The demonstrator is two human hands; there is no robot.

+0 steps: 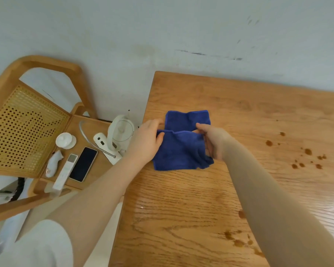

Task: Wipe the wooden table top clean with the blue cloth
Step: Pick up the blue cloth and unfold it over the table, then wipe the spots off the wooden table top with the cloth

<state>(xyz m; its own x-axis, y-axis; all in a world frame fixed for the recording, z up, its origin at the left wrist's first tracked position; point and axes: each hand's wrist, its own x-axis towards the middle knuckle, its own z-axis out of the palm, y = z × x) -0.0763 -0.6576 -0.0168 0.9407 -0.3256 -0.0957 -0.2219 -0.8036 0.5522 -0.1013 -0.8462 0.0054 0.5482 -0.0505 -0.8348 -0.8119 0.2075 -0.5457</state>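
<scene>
Both my hands — left point(147, 139), right point(213, 141) — pinch the cloth point(181, 149) by its fold, on the table point(181, 209) near its nine-o'clock edge; still folding, I judge — next, press and sweep toward the stains point(307, 153) at three o'clock.

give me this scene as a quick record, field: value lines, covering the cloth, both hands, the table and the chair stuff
cloth: blue cloth, partly folded, lying on the table
left hand: left hand pinching the cloth's left edge at the fold
right hand: right hand pinching the cloth's right edge
table: wooden table top, brown spots to the right, more brown stains near the right forearm
chair: wooden chair left of the table; its seat holds a phone, a remote, a white lid
task state: stains not yet wiped
</scene>
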